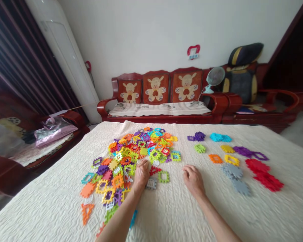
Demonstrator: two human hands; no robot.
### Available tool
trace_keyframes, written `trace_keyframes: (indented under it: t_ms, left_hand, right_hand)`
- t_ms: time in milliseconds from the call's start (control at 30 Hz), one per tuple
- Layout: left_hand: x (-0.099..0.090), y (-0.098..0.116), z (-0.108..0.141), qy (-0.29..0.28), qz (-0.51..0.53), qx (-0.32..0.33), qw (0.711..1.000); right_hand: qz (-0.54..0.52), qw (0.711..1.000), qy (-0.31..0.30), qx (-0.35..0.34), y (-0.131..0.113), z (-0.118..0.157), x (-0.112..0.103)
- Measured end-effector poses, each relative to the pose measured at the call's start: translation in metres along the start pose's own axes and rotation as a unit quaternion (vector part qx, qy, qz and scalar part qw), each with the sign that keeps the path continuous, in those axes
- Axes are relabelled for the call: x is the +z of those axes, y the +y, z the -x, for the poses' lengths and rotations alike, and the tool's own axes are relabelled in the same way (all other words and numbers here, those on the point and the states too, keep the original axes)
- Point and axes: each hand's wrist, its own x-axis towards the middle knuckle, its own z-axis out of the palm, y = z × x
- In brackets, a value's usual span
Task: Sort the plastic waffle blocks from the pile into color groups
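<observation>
My left hand (142,173) reaches down into the right edge of a heap of interlocking plastic building pieces (127,151), its fingers curled. Whatever is under those fingertips is hidden. Close beside it lie a grey window piece (152,183), a green square frame (164,176) and a red piece (155,170). To the right, my right hand (194,179) rests on the quilted cloth with its fingers bent inward, and nothing shows in it. It lies between the heap and the small groups sorted by colour, nearest to an orange frame (215,158) and grey pieces (232,170).
Right of my hands lie red pieces (266,174), purple pieces (242,151), a yellow frame (231,160), blue pieces (220,137) and green pieces (200,148). A pale quilted cloth (171,208) covers the table. Behind it stands a wooden sofa (156,119) with a fan (215,76).
</observation>
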Motion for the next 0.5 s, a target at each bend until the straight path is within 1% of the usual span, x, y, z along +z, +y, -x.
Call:
trace_keyframes:
  t_ms: [333,433,500]
  left_hand:
    - [0.010,-0.010,-0.001,-0.002,-0.046,-0.026,0.999]
    - [0.009,-0.011,-0.002,0.017,-0.055,-0.026,0.998]
    - [0.006,-0.011,-0.003,0.033,-0.052,-0.013,0.998]
  right_hand:
    - [-0.002,1.000,-0.011,0.006,0.001,0.003,0.000]
    - [-0.005,1.000,-0.014,0.008,0.003,0.003,0.000]
    - [-0.008,1.000,-0.017,0.010,0.003,0.003,-0.001]
